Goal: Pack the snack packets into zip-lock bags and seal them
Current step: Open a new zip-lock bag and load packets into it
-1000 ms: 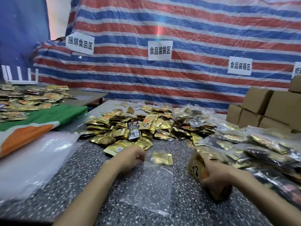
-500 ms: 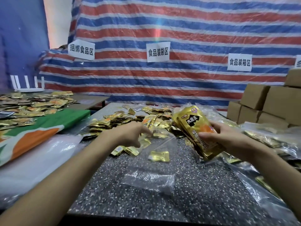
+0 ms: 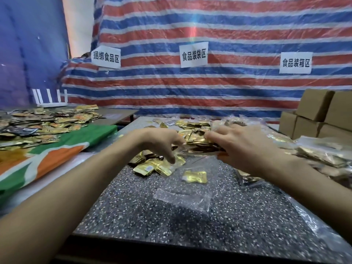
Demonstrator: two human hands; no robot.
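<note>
Down at the near end of the speckled counter [image 3: 171,225] the clear zip-lock bag [image 3: 182,197] lies flat, bottom edge toward us, mouth pointing away, and it's almost empty: just one gold packet [image 3: 194,176] sits inside, near the top. Now the change! Half a second ago the right hand [image 3: 245,147] had its stack of packets [image 3: 198,142] up and face-on beside the bag. It has now swung over and dropped, knuckles up, fingers grasping the stack and pressing it toward the bag's opening. The left hand [image 3: 162,143] has moved in too, fingers curled down at the mouth and, as far as the blur allows, pinching the clear lip to hold it open. So by my read we've gone from gathering to loading, and the stack looks on the point of going in, with sealing yet to come. The bag itself is thin, glossy and crinkled, with its upper part lifted toward the hands. A few small packets [image 3: 152,167] lie just beside the left fingers, and the loose pile [image 3: 194,123] spreads behind. Filled bags [image 3: 320,155] heap up to the right, with cardboard boxes [image 3: 314,115] beyond and the striped tarp [image 3: 228,25] at the back.
</note>
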